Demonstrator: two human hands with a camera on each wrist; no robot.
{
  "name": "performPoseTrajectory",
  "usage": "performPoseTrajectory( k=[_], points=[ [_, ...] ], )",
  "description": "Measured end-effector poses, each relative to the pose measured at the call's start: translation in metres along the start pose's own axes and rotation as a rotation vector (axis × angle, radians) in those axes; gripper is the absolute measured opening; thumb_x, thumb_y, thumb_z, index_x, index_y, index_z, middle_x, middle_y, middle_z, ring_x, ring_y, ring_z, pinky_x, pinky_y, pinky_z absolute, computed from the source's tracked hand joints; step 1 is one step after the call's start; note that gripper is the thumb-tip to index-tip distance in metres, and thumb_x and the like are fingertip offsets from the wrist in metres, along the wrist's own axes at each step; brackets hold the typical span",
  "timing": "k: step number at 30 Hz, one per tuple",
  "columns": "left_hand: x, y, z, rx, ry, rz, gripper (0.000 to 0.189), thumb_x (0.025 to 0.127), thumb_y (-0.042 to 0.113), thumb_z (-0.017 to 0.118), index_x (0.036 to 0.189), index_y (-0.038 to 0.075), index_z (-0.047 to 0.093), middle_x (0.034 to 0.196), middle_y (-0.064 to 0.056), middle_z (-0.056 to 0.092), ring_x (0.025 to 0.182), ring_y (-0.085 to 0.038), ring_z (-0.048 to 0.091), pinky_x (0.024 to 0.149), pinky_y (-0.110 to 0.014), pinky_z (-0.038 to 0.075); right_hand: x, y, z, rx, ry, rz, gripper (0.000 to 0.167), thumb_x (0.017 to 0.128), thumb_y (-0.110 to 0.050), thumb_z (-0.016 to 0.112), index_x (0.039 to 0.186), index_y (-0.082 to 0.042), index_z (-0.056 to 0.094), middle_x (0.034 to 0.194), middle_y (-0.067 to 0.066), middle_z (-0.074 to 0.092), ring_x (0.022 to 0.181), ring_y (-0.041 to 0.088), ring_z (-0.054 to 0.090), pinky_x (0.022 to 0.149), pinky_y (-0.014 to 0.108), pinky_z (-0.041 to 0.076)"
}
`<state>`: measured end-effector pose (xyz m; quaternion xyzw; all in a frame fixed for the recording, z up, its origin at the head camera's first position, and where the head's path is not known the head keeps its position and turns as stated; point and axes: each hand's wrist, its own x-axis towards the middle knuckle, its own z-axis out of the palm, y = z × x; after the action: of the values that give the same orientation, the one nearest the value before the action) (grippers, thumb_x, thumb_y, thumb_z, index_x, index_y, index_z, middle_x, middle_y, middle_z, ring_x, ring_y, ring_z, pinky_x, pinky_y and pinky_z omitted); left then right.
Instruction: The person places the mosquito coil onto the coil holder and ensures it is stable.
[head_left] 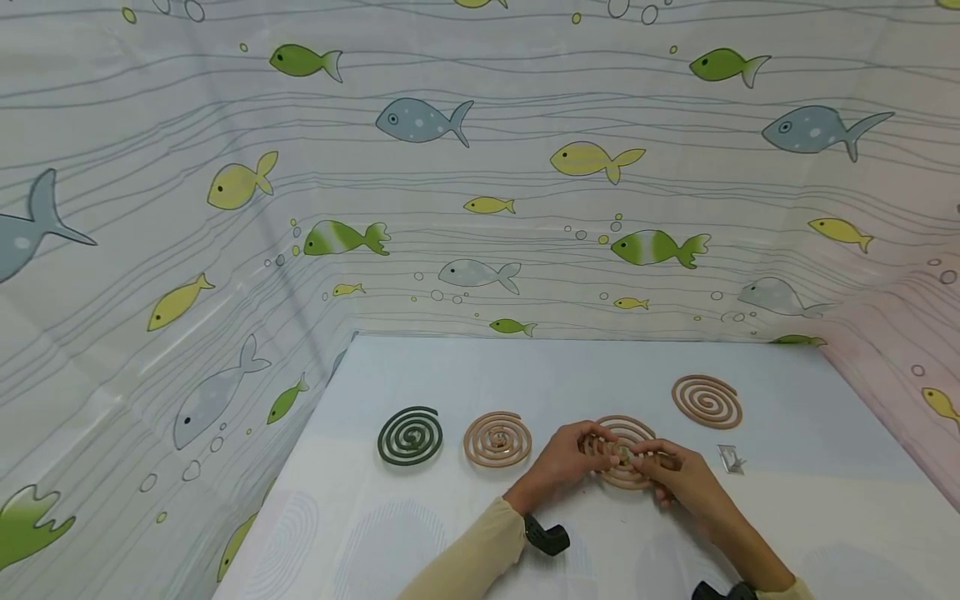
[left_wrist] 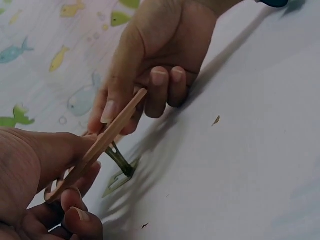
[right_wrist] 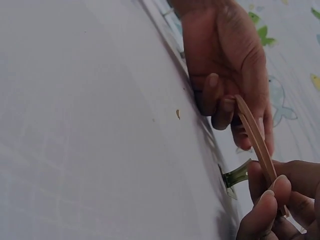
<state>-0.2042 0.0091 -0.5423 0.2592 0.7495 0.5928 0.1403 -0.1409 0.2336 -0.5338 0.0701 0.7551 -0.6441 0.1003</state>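
A tan mosquito coil (left_wrist: 97,147) is held between both hands, seen edge-on and tilted in the wrist views. My left hand (head_left: 570,454) pinches its left side between thumb and fingers. On the opposite side, my right hand (head_left: 686,479) grips the coil with thumb and fingertips near the centre. Under the coil (right_wrist: 260,142), a small metal stand (left_wrist: 120,161) has its flat base close to the table and its upright prong reaching toward the coil's middle. Whether the prong is through the coil is hidden by the fingers.
Left of the hands lie a dark green coil (head_left: 411,436) and another tan coil (head_left: 497,439), each with a metal piece at its centre. A third tan coil (head_left: 707,402) lies back right, with a loose metal stand (head_left: 731,460) before it. Fish-patterned sheeting (head_left: 480,208) surrounds the white table (head_left: 480,367).
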Motion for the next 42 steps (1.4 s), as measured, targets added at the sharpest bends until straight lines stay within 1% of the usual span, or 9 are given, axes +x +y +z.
performPoseTrajectory(
  k=[4,8,17,23,26,31,35,42],
  points=[
    [0.0003,0.0005,0.0001,0.014,0.009,0.004,0.027,0.09,0.016,0.082,0.116,0.017,0.074,0.087,0.008,0.062,0.075,-0.003,0.054,0.066,-0.021,0.045,-0.0007,-0.0017,0.0003,-0.005,-0.008,-0.013,0.048,0.098,-0.028,0.073,0.136,-0.001,0.059,0.099,0.009,0.075,0.06,0.014,0.053,0.054,0.031,0.05],
    [0.0006,0.001,0.0003,0.029,0.009,-0.005,0.027,0.09,0.016,0.081,0.116,0.017,0.074,0.086,0.008,0.062,0.075,-0.003,0.055,0.066,-0.021,0.045,-0.0002,-0.001,0.0004,-0.002,-0.005,-0.002,0.048,0.098,-0.028,0.073,0.136,-0.001,0.059,0.099,0.009,0.075,0.06,0.015,0.052,0.053,0.031,0.05],
    [0.0012,0.003,0.0021,0.024,0.01,-0.008,0.026,0.091,0.016,0.081,0.116,0.017,0.073,0.084,0.009,0.062,0.073,-0.003,0.055,0.065,-0.021,0.045,0.0001,-0.0007,-0.0016,-0.008,-0.004,-0.012,0.049,0.098,-0.029,0.074,0.135,-0.001,0.059,0.101,0.009,0.075,0.061,0.015,0.053,0.054,0.031,0.05],
    [0.0005,0.0041,0.0039,0.044,0.015,-0.022,0.026,0.09,0.017,0.082,0.115,0.019,0.073,0.083,0.01,0.061,0.072,-0.003,0.054,0.064,-0.021,0.044,0.0003,0.0,-0.0025,0.003,-0.01,-0.008,0.049,0.099,-0.028,0.072,0.137,-0.001,0.058,0.102,0.009,0.074,0.061,0.014,0.052,0.053,0.031,0.049],
    [0.0003,0.0039,0.004,0.047,0.012,-0.018,0.026,0.091,0.017,0.081,0.114,0.019,0.072,0.082,0.009,0.061,0.071,-0.003,0.055,0.063,-0.021,0.044,0.001,0.0005,-0.0024,0.003,-0.011,-0.006,0.048,0.1,-0.027,0.072,0.137,-0.002,0.057,0.102,0.009,0.074,0.061,0.014,0.052,0.053,0.031,0.049],
    [0.0004,0.0026,0.0028,0.044,0.022,-0.007,0.026,0.091,0.018,0.082,0.115,0.02,0.072,0.082,0.008,0.061,0.071,-0.004,0.055,0.063,-0.021,0.045,0.0029,-0.0029,0.0002,-0.018,-0.003,-0.037,0.046,0.1,-0.027,0.071,0.136,-0.002,0.059,0.1,0.011,0.072,0.06,0.014,0.052,0.053,0.031,0.049],
    [0.0004,0.0021,0.0023,0.04,0.03,-0.016,0.026,0.09,0.018,0.082,0.114,0.02,0.071,0.082,0.007,0.061,0.072,-0.004,0.056,0.063,-0.021,0.045,0.003,-0.0057,0.003,-0.018,0.01,-0.029,0.044,0.099,-0.026,0.072,0.134,-0.002,0.06,0.097,0.01,0.071,0.06,0.015,0.052,0.052,0.031,0.049],
    [-0.0014,0.0048,0.002,0.041,0.015,-0.026,0.027,0.091,0.02,0.082,0.115,0.02,0.071,0.083,0.006,0.061,0.071,-0.005,0.056,0.063,-0.022,0.045,0.0009,-0.0072,0.0036,-0.011,0.01,-0.024,0.044,0.098,-0.026,0.073,0.133,-0.002,0.061,0.095,0.009,0.069,0.06,0.015,0.052,0.053,0.032,0.05]
  ],
)
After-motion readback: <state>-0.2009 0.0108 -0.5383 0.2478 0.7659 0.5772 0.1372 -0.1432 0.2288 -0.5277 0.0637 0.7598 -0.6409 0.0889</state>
